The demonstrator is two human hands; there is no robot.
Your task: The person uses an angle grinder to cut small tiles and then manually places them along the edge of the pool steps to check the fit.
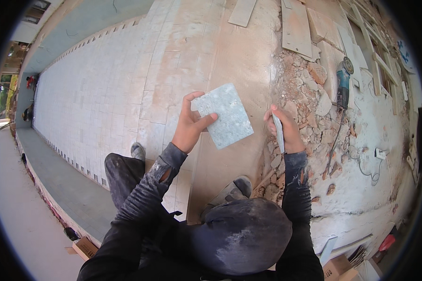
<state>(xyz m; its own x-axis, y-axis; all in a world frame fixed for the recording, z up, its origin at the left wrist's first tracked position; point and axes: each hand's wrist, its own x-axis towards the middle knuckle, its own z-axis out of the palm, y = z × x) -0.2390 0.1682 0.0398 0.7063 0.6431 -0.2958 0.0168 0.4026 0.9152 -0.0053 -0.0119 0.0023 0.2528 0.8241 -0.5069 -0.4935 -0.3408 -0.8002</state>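
Note:
My left hand grips a square tile, pale grey-green with a mottled face. The thumb lies on top of it and the other fingers go round its left edge. Closed on a thin, flat, light grey piece is my right hand. That piece is seen nearly edge-on, so whether it is another tile cannot be told. The two hands are apart, both held above a tan, dusty strip of floor between my feet and the rubble.
Broken rubble lies along the right. Beyond it rest a blue angle grinder with its cord and a white plug. Large slabs lie at the far right. Light paving stretches left. Cardboard boxes stand near the lower edge.

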